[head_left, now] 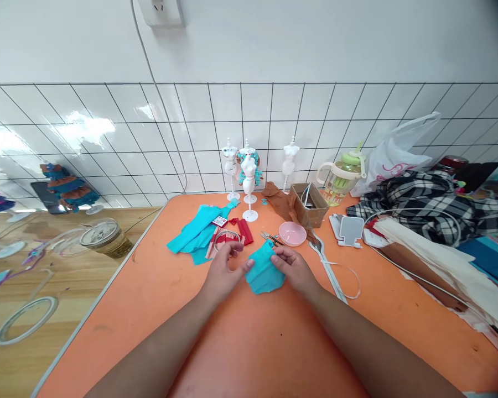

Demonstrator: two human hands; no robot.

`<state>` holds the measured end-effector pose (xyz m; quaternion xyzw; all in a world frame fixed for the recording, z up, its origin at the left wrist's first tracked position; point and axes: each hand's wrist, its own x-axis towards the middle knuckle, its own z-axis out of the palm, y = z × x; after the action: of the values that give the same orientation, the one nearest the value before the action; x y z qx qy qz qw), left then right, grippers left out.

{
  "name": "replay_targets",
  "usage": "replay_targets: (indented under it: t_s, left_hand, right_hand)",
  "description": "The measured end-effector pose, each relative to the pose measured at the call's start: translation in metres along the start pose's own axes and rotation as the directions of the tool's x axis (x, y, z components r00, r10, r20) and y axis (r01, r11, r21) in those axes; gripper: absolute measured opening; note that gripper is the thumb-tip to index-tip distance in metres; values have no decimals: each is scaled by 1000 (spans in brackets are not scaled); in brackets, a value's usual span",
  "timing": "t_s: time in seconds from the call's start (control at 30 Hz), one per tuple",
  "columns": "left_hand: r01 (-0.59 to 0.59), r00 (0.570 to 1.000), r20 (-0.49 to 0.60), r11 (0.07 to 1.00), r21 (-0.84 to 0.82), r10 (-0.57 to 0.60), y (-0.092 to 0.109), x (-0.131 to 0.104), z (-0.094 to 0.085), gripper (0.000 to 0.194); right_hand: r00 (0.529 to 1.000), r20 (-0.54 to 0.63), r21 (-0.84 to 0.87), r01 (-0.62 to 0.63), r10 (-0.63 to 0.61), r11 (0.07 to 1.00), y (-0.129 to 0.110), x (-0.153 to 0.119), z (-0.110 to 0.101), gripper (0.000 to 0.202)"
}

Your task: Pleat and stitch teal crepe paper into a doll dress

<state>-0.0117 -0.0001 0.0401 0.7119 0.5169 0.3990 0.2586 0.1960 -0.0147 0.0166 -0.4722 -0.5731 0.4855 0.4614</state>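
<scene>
A small piece of turquoise cloth [266, 272] is spread between my hands above the orange tabletop. The thumb of my left hand [224, 272] presses its left edge, the index finger raised apart; any fingers behind the cloth are hidden. At the upper right edge, my right hand [295, 270] pinches the cloth between thumb and fingers. Just beyond are scissors [270, 238] and a pink bowl [292, 234]. Longer turquoise cloth strips [199, 231], red cloth [244, 231] and a roll of tape [227, 237] lie near my left hand.
White mini dress forms [249, 182] stand at the back. Brown cloth [280, 200], a cardboard box [310, 204], a jug [343, 178] and a white stand [349, 230] sit to the right, before checked fabric [431, 199]. A lidded jar [105, 237] is on the wooden surface at left.
</scene>
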Motion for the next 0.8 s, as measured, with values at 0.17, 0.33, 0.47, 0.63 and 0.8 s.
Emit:
replay_targets:
  t_s: [0.17, 0.33, 0.47, 0.63, 0.8]
  left_hand:
    - [-16, 983, 182, 993, 117, -6, -8, 0, 8, 20]
    - [-253, 933, 334, 908, 334, 136, -15, -4, 10, 14]
    - [-314, 925, 327, 875, 369, 194, -8, -5, 5, 32]
    - [-552, 727, 615, 792, 260, 305, -2, -1, -3, 20]
    - [-565, 692, 669, 780, 269, 271, -2, -4, -1, 25]
  right_hand:
    - [997, 71, -340, 1, 24, 940, -8, -7, -4, 42]
    - [997, 3, -802, 51, -81, 596, -20, -13, -25, 39]
    - [953, 232, -765, 303, -195, 568, -11, -10, -27, 18]
    - [936, 288, -745, 350, -200, 567, 5, -5, -20, 22]
    - [911, 344, -784, 412, -228, 465, 6, 3, -15, 31]
